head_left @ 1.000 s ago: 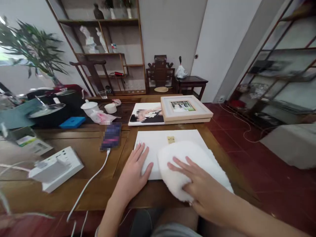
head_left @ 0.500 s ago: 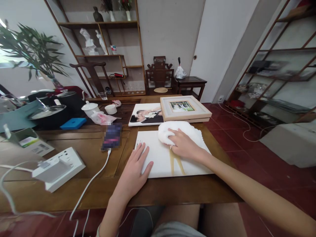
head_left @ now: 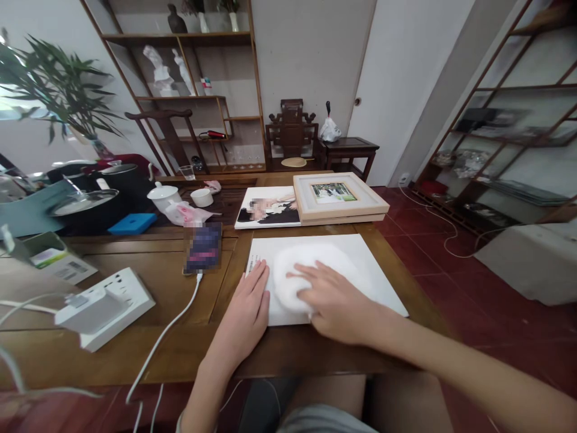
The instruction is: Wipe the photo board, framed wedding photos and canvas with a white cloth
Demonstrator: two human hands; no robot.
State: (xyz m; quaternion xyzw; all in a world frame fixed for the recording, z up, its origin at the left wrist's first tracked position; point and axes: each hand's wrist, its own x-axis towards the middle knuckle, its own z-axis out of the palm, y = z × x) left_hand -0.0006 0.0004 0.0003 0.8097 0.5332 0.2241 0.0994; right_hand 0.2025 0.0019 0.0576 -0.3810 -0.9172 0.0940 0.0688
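A white rectangular panel (head_left: 381,291), with small print at its left side, lies flat on the wooden table near me. My left hand (head_left: 246,313) rests flat along the panel's left edge, its fingers stretched out and close together. Under my right hand (head_left: 340,300) is a fluffy white cloth (head_left: 286,291), pressed onto the middle of the panel. My right fingers are bent over the cloth, and both are slightly blurred. The cloth and hand hide the yellowish stripes on the panel.
Behind the panel lie a photo print (head_left: 270,207) and stacked wooden frames (head_left: 340,195). To the left are a phone (head_left: 204,249) on a white cable, a power strip (head_left: 119,307), a blue block (head_left: 132,224), a white teapot (head_left: 163,195) and a pot (head_left: 88,207).
My right hand has moved the cloth toward me and slightly left across the panel, covering the yellowish stripes. My left fingers have drawn together at the panel's edge.
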